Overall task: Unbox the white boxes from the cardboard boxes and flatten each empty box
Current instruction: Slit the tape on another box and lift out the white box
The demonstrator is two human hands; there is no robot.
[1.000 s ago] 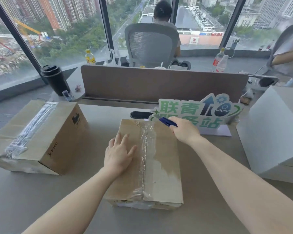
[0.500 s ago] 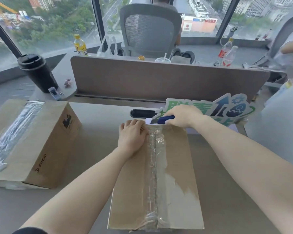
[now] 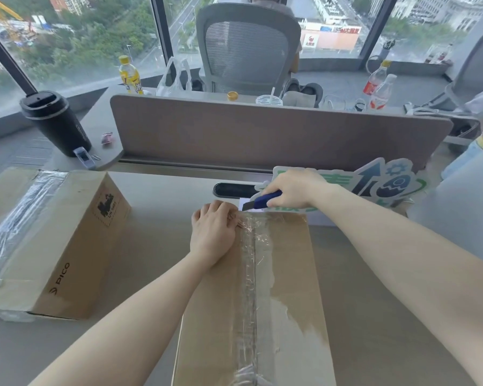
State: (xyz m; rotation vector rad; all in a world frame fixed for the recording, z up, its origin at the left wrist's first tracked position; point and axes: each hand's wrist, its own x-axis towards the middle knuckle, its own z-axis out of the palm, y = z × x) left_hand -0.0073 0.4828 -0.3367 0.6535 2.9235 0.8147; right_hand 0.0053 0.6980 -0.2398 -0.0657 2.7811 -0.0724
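While the left hand (image 3: 213, 235) lies on the top of the near cardboard box (image 3: 251, 302), fingers curled over its far edge just left of the taped seam, the right hand (image 3: 290, 190) grips a blue utility knife (image 3: 264, 201) with fingers wrapped round the handle. Knife tip sits at the far end of the clear tape strip (image 3: 248, 288), right at the box's far edge; whether the blade has entered the tape cannot be told. Box lies sealed, flaps shut, on the grey desk (image 3: 156, 207), lengthwise away from the person, tape wrinkled along the centre seam, a pale torn patch on the right flap. Second cardboard box (image 3: 48, 240), also taped shut, stands to the left, well apart, "PICO" printed on its side face. White box (image 3: 463, 215) at the right edge, only partly in view. Green and blue cut-out sign (image 3: 385, 182) stands just behind the right hand, in front of the brown desk divider (image 3: 262, 135). Black tumbler (image 3: 55, 122) on the far left corner, a small clip beside it. Beyond the divider: yellow drink bottle (image 3: 129, 75), plastic bag, lidded cup with straw, two clear bottles with red labels (image 3: 378, 84), grey mesh office chair (image 3: 247, 48) with a person seated, windows over a city.
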